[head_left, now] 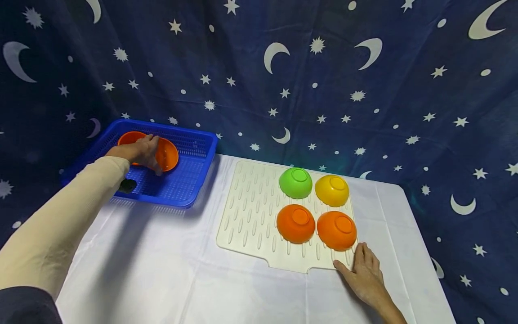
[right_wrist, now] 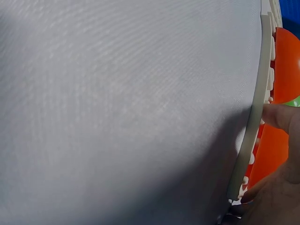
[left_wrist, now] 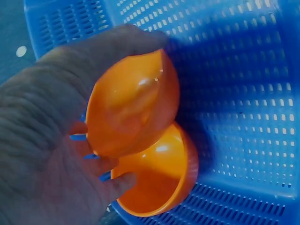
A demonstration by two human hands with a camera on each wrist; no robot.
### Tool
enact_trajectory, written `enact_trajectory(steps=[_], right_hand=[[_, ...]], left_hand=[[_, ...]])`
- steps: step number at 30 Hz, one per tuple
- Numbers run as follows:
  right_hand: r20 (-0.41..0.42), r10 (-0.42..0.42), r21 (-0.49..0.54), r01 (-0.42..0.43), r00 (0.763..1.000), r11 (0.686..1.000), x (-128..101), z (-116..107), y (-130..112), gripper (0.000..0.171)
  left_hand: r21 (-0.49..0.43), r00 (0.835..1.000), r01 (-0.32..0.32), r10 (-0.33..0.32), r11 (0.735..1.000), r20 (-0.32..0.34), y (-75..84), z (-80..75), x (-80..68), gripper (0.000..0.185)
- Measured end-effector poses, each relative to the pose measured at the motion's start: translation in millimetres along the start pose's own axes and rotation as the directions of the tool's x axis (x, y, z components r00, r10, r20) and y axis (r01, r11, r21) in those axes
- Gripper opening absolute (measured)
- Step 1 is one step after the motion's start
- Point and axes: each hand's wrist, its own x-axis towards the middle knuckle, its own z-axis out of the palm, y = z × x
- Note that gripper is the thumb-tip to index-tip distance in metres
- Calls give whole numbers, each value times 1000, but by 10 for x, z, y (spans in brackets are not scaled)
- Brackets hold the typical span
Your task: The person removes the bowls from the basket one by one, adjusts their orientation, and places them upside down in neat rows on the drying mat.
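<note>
In the blue plastic basket, my left hand grips an orange bowl at its side. The left wrist view shows the thumb by the rim of this tilted orange bowl, with the fingers on its opposite side. Another orange bowl lies against it, close to the fingertips. My right hand rests at the near right corner of a white ridged drying mat, its thumb at the mat's edge. The closest bowl to it is an upside-down orange bowl.
Also upside down on the mat are a green bowl, a yellow bowl and another orange bowl. A white cloth covers the table. Behind it hangs a dark blue curtain with moons and stars.
</note>
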Motion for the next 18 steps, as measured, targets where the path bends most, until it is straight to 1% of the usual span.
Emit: enact_trajectory(steps=[1,5,11,14,18], right_hand=[[0,0,1,0,1000,1000,-1,-1,-2,111],[-7,1,12,-1,1000,1000,-4,-11,-12,111],[-3,8,31,-7,1000,999,-12,-13,-24,110],[-8,6,36,-6,1000,999,-11,-12,-32,109],[-16,8,35,-7,1000,999,-9,-9,-38,109]], left_hand=[[-7,1000,10,-10,1000,13,-4,17,6,118],[-9,999,31,-31,999,10,-26,72,49,119],[43,997,80,-80,996,-8,-47,110,59,116],[56,995,96,-95,994,-19,-52,127,51,120],[54,994,113,-113,992,-15,-30,145,55,125]])
